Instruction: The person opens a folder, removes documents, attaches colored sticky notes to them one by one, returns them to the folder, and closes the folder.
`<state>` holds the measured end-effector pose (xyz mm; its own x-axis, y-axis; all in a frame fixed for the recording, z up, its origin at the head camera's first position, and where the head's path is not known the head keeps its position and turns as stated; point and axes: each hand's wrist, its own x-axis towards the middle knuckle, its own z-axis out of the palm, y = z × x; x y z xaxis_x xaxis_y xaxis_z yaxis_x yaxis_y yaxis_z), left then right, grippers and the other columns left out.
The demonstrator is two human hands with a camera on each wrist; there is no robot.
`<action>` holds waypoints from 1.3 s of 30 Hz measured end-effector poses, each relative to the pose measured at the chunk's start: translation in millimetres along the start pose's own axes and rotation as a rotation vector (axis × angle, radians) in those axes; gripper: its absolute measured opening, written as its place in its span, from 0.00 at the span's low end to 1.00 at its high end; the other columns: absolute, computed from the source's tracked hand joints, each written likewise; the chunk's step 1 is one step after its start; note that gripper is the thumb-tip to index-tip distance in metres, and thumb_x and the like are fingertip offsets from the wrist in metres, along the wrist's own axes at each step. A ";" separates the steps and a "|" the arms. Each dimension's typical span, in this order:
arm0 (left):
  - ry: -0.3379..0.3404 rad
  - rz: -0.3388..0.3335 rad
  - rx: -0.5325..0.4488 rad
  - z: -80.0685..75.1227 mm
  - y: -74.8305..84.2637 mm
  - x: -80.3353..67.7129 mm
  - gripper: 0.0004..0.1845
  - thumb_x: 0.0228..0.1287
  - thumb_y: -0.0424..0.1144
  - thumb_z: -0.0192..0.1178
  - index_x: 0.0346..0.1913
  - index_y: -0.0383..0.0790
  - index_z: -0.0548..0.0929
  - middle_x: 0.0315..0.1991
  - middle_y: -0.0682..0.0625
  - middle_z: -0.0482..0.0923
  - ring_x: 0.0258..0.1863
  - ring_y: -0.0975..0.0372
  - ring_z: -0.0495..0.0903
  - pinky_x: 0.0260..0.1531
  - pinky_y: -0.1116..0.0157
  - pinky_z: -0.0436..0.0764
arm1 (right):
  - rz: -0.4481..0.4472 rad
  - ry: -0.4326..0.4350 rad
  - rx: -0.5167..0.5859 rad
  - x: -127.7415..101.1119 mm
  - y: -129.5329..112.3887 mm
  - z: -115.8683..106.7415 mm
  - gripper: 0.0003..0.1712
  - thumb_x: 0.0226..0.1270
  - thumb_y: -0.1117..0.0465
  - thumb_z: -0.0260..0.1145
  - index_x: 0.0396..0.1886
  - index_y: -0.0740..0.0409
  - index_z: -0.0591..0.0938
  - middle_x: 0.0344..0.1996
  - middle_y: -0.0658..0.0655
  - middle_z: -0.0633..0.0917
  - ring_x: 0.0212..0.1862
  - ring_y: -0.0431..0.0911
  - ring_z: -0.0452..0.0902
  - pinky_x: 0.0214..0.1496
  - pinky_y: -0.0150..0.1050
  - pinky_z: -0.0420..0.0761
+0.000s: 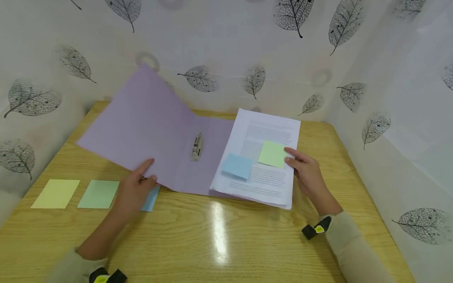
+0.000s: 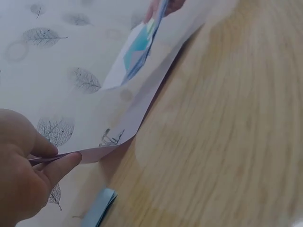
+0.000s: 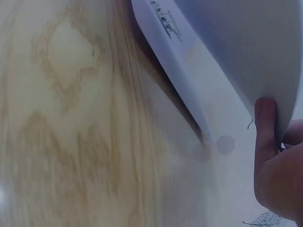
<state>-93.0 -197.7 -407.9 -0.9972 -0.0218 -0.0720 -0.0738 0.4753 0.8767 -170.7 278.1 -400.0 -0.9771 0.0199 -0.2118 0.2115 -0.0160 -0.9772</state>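
A purple folder [image 1: 138,118] lies open, its left cover tilted up off the table. My left hand [image 1: 132,192] pinches that cover's lower edge between thumb and fingers, as the left wrist view also shows. Inside the folder, near the spine, is a metal clip [image 1: 196,147]. Over the folder's right side, a stack of printed papers [image 1: 269,129] is held up by its right edge in my right hand [image 1: 310,177]. A green sticky note [image 1: 271,154] and a blue sticky note [image 1: 237,167] are on the top sheet. In the right wrist view, the thumb presses the stack's underside [image 3: 255,47].
On the wooden table [image 1: 184,239], a yellow sticky pad [image 1: 56,193] and a green one [image 1: 98,194] lie at the left. A blue pad [image 1: 151,199] is partly hidden behind my left hand. Leaf-patterned wall covering [image 1: 219,43] borders the back and sides.
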 end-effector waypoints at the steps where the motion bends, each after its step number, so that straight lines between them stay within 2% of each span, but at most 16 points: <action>1: -0.002 0.005 0.000 3.5 1.2 -3.1 0.31 0.78 0.42 0.53 0.79 0.45 0.59 0.38 0.38 0.86 0.26 0.69 0.79 0.16 0.67 0.73 | 0.015 -0.013 -0.008 2.0 0.9 -0.5 0.30 0.72 0.61 0.66 0.71 0.61 0.73 0.63 0.53 0.75 0.51 0.38 0.80 0.48 0.27 0.82; 4: -0.017 0.024 -0.001 13.5 3.5 -12.6 0.31 0.79 0.40 0.52 0.79 0.43 0.58 0.26 0.41 0.80 0.18 0.69 0.70 0.14 0.67 0.72 | 0.070 -0.052 -0.015 9.2 4.5 -1.2 0.31 0.73 0.61 0.65 0.73 0.59 0.71 0.72 0.56 0.68 0.54 0.37 0.77 0.51 0.27 0.80; 6: -0.022 0.014 -0.011 19.8 5.2 -19.9 0.31 0.79 0.40 0.52 0.80 0.44 0.57 0.26 0.42 0.80 0.15 0.68 0.64 0.13 0.66 0.71 | 0.101 -0.075 -0.019 13.8 7.2 -0.6 0.31 0.74 0.61 0.65 0.74 0.58 0.70 0.75 0.57 0.64 0.56 0.37 0.75 0.52 0.26 0.80; 7: -0.025 0.009 -0.018 22.8 6.0 -23.5 0.31 0.79 0.40 0.52 0.80 0.44 0.57 0.26 0.42 0.80 0.15 0.68 0.64 0.13 0.66 0.72 | 0.109 -0.085 -0.025 15.7 8.4 0.4 0.31 0.74 0.61 0.65 0.74 0.59 0.70 0.76 0.57 0.63 0.57 0.37 0.75 0.52 0.26 0.79; 11: -0.027 -0.017 -0.053 34.0 8.3 -36.4 0.31 0.79 0.39 0.52 0.80 0.46 0.57 0.41 0.42 0.87 0.19 0.66 0.69 0.16 0.66 0.74 | 0.132 -0.104 -0.056 22.1 12.7 5.5 0.31 0.73 0.61 0.66 0.73 0.58 0.71 0.77 0.57 0.63 0.57 0.38 0.74 0.52 0.26 0.80; 20: 0.007 0.018 -0.069 47.6 11.8 -56.8 0.30 0.77 0.37 0.55 0.78 0.48 0.61 0.38 0.45 0.86 0.23 0.65 0.73 0.19 0.67 0.76 | 0.186 -0.130 -0.102 26.8 18.1 16.9 0.30 0.73 0.63 0.65 0.72 0.57 0.72 0.72 0.57 0.69 0.49 0.37 0.79 0.47 0.29 0.83; 26: -0.004 0.013 -0.080 47.3 12.4 -62.1 0.31 0.78 0.41 0.54 0.79 0.52 0.60 0.26 0.48 0.71 0.20 0.67 0.66 0.17 0.68 0.73 | 0.193 -0.154 -0.110 27.2 20.3 19.8 0.30 0.74 0.64 0.64 0.73 0.59 0.71 0.69 0.61 0.71 0.47 0.36 0.82 0.46 0.30 0.84; 34: 0.001 0.024 -0.082 47.0 13.6 -63.2 0.30 0.77 0.39 0.55 0.78 0.49 0.62 0.26 0.46 0.73 0.22 0.67 0.68 0.19 0.68 0.74 | 0.194 -0.169 -0.109 30.5 19.8 26.7 0.30 0.74 0.64 0.63 0.73 0.58 0.71 0.70 0.61 0.71 0.48 0.37 0.82 0.47 0.31 0.84; 39: 0.001 0.026 -0.086 47.4 12.1 -63.8 0.29 0.78 0.39 0.55 0.78 0.49 0.63 0.28 0.45 0.76 0.22 0.66 0.68 0.18 0.68 0.74 | 0.189 -0.177 -0.188 35.5 20.6 29.6 0.29 0.73 0.63 0.64 0.72 0.58 0.73 0.71 0.61 0.70 0.50 0.39 0.81 0.48 0.32 0.84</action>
<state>-29.5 -148.9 -415.2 -0.9988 -0.0115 -0.0481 -0.0487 0.3981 0.9160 -201.7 248.9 -427.3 -0.9056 -0.1400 -0.4004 0.3737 0.1830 -0.9093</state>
